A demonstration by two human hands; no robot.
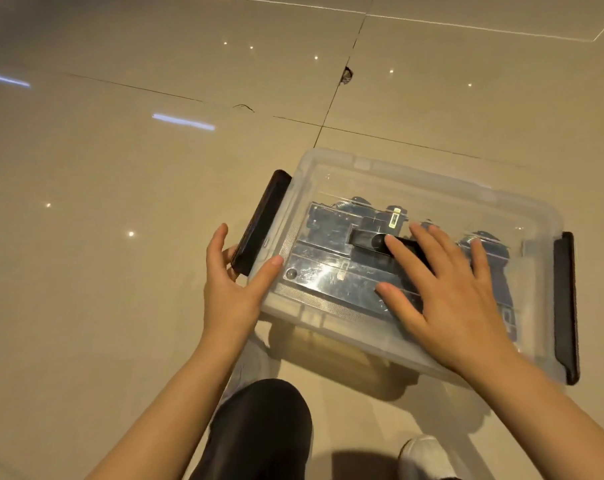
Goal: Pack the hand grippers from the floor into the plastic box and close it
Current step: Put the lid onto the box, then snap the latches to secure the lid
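- Head view, looking down: a clear rectangular plastic box (331, 188) sits on a glossy beige tiled floor (120, 237), right of centre, with its clear lid (432, 199) on top.
- The box's long axis runs from left to right across the frame, tilted so its right end lies nearer the viewer.
- Dark blue and black hand grippers (338, 223) show through the lid, lying inside the box; how each one points cannot be made out.
- A black latch on the left end (262, 223) stands flared outward from the box; a black latch on the right end (565, 306) lies against its side.
- The left hand (227, 282) is open, thumb resting on the lid's near left corner, fingers reaching beside the left latch.
- The right hand (445, 299) lies flat with fingers spread wide, pressing on the lid's middle.
- Below, a knee in black fabric (259, 431) and a white shoe (425, 457) are visible.
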